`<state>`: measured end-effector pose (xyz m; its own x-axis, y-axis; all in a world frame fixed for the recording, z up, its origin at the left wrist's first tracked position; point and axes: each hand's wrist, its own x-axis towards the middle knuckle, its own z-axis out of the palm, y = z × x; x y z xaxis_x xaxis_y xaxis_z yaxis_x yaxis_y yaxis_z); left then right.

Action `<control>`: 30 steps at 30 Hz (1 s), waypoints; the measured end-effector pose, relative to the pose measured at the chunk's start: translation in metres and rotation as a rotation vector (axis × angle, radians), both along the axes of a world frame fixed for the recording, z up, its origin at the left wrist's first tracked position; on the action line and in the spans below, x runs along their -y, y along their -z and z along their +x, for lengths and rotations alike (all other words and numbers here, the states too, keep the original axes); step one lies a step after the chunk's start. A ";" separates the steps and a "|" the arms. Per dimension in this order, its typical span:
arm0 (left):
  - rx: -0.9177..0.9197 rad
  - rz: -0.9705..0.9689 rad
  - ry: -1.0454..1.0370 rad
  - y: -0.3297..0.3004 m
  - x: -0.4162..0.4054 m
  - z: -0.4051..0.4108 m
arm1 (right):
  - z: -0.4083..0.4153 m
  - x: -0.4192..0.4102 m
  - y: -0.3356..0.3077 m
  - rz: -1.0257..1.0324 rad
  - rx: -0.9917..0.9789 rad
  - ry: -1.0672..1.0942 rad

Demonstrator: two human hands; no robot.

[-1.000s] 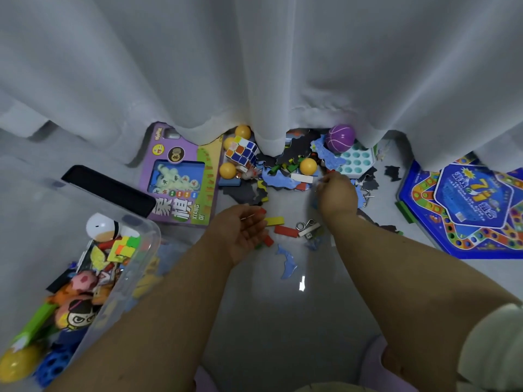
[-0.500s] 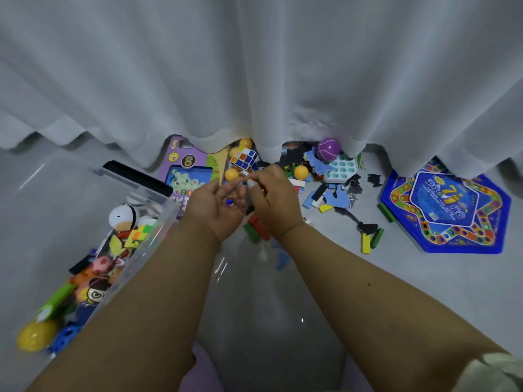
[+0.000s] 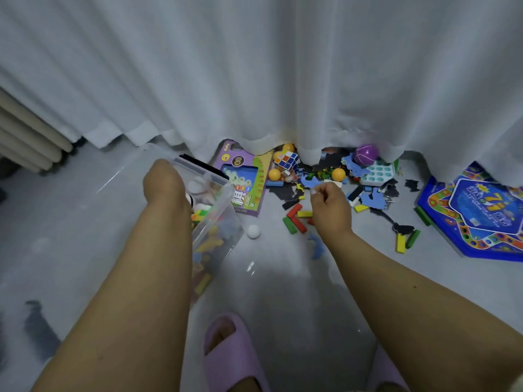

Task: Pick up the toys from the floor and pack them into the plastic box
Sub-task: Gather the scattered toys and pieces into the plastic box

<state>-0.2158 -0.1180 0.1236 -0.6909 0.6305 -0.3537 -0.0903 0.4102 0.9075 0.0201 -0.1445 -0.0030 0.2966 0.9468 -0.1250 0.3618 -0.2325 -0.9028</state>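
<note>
Left hand [image 3: 164, 182] bent down into plastic box [image 3: 218, 222], grip hidden; right hand [image 3: 329, 203] loosely curled above blocks [image 3: 297, 219]

Glossy pale grey floor [image 3: 283, 292], bounded at the far edge by a white curtain hem. Clear plastic box [image 3: 218, 222] part-filled with toys stands at left-centre. White ball [image 3: 252, 231] just beside the box. Purple card game box [image 3: 243, 182] flat near the curtain. Scatter of red, green and yellow wooden blocks [image 3: 295, 219] mid-floor. Blue hexagonal game board [image 3: 475, 219] at the right edge. Lilac slippers [image 3: 235, 355] at the near edge.
</note>
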 end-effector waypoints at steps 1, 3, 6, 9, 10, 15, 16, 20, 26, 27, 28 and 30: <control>-0.050 -0.010 -0.002 0.001 0.001 0.000 | 0.004 0.003 0.002 -0.036 0.008 0.020; -0.149 -0.028 0.021 0.002 -0.001 0.005 | 0.014 0.007 0.009 -0.113 0.009 0.059; -0.253 0.055 0.082 0.003 -0.005 0.032 | 0.031 0.014 0.025 -0.222 -0.010 0.156; -0.103 0.176 0.254 0.012 -0.002 0.073 | 0.048 0.020 0.043 -0.333 0.000 0.241; -0.089 0.147 0.337 0.019 0.001 0.085 | 0.052 0.021 0.047 -0.369 0.005 0.244; -0.205 -0.206 0.670 0.087 0.008 0.104 | 0.057 0.015 0.068 -0.503 0.036 0.189; -0.237 -0.296 0.720 0.099 0.008 0.102 | 0.057 0.012 0.071 -0.520 0.051 0.173; -0.401 -0.507 0.914 0.130 0.008 0.093 | 0.057 0.004 0.086 -0.560 0.200 0.066; -0.599 -0.712 1.120 0.159 0.005 0.085 | 0.047 -0.009 0.092 -0.419 0.484 -0.133; -0.651 -0.740 1.155 0.161 0.005 0.085 | 0.043 -0.013 0.092 -0.394 0.498 -0.170; -0.685 -0.764 1.177 0.164 0.004 0.084 | 0.040 -0.017 0.092 -0.370 0.503 -0.213; -0.694 -0.798 1.202 0.170 0.001 0.083 | 0.031 -0.027 0.094 -0.339 0.514 -0.313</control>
<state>-0.1326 -0.1193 -0.0464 -0.1131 0.7175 -0.6873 0.9392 0.3030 0.1618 0.0513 -0.1174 -0.0965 0.1166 0.9311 -0.3455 0.8206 -0.2863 -0.4947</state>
